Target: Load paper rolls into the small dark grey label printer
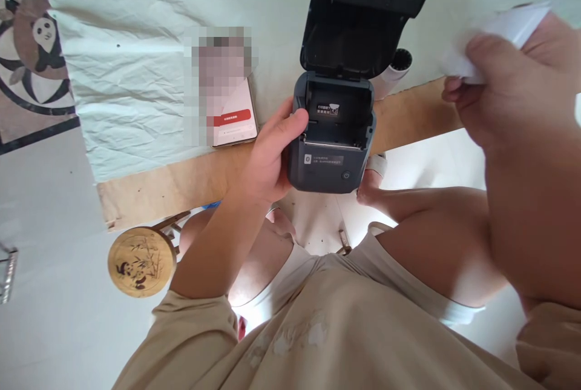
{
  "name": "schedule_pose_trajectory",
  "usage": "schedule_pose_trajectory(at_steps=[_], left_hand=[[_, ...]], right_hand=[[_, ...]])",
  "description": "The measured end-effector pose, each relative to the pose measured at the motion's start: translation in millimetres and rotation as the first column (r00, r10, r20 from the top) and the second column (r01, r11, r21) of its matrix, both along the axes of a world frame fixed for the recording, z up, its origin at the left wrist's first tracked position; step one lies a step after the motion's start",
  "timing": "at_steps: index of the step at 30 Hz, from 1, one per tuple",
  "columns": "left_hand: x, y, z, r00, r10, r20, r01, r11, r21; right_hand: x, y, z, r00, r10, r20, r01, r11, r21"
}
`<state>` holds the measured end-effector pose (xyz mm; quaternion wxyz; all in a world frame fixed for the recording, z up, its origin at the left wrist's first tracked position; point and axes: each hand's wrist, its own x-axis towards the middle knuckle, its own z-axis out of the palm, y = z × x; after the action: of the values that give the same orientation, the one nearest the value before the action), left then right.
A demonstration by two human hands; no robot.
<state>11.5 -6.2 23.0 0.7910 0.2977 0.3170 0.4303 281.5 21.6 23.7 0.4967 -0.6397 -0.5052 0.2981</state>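
A dark blue-grey portable label printer (330,163) is in front of me with its black lid (358,20) swung up. Its paper compartment shows a small printed sticker inside and no roll. My left hand (276,151) grips the printer's left side, thumb on the top edge. Off to the right, my right hand (503,69) is closed on a white piece of paper (526,20), partly blurred by motion. Just behind the printer's right side is a white cylinder with a dark ribbed end (401,60), partly hidden by the lid.
A phone (236,120), partly pixelated, lies on the pale green cloth (136,75) left of the printer. The table's wooden edge (181,178) runs below it. A round wooden stool (141,261) stands on the floor at lower left, and a panda-patterned mat (34,63) is at far left.
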Motion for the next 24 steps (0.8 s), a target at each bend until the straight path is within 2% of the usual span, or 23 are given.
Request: schedule_pose_trajectory(at_steps=[1,3,5,6,9,13,14,15,17,18,20,24], left_hand=[[0.4,0.2,-0.3,1.000,0.001,0.006,-0.001,1.000,0.003],[1.2,0.4,-1.2,1.000,0.004,0.017,-0.004,1.000,0.006],[1.9,0.3,-2.0,1.000,-0.001,0.024,0.001,1.000,0.015],[2.2,0.1,-2.3,1.000,-0.003,0.023,0.003,1.000,0.024],[3.4,-0.1,-2.9,1.000,0.009,-0.002,-0.009,0.999,0.039],[3.8,0.4,-4.3,1.000,0.002,-0.017,-0.001,0.998,0.056],[3.5,0.5,-4.8,1.000,0.001,-0.013,0.000,0.998,0.065],[3.2,0.4,-5.2,1.000,0.002,-0.008,-0.002,0.998,0.070],[2.6,0.1,-5.6,1.000,0.010,0.002,-0.010,0.998,0.059],[2.3,-0.3,-5.5,1.000,0.013,0.008,-0.014,0.999,0.047],[1.9,-1.0,-5.0,1.000,0.016,0.022,-0.016,0.999,0.032],[1.4,-1.7,-3.4,0.998,0.037,0.042,-0.039,0.998,0.039]], right_hand=[[0.6,0.2,-2.6,0.997,-0.080,0.010,0.080,0.996,-0.026],[2.2,-1.8,-3.7,0.965,-0.129,0.228,0.133,0.991,-0.002],[5.4,-4.2,-2.6,0.896,-0.094,0.434,0.067,0.995,0.077],[7.6,-4.7,-2.4,0.878,-0.059,0.476,0.006,0.994,0.111],[14.3,-2.0,-5.8,0.896,-0.010,0.444,-0.076,0.982,0.175],[17.3,-0.3,-7.4,0.851,-0.019,0.524,0.043,0.999,-0.034],[15.7,-2.4,-4.5,0.842,-0.026,0.539,0.039,0.999,-0.014],[12.7,-5.7,-0.2,0.832,-0.048,0.552,0.016,0.998,0.061],[1.9,-14.2,10.2,0.815,-0.089,0.573,-0.072,0.965,0.252],[-5.9,-18.4,14.8,0.811,-0.095,0.578,-0.107,0.946,0.305],[-24.5,-23.8,19.6,0.829,-0.019,0.559,-0.169,0.944,0.283],[-56.8,-17.2,9.4,0.782,0.196,0.591,-0.238,0.971,-0.007]])
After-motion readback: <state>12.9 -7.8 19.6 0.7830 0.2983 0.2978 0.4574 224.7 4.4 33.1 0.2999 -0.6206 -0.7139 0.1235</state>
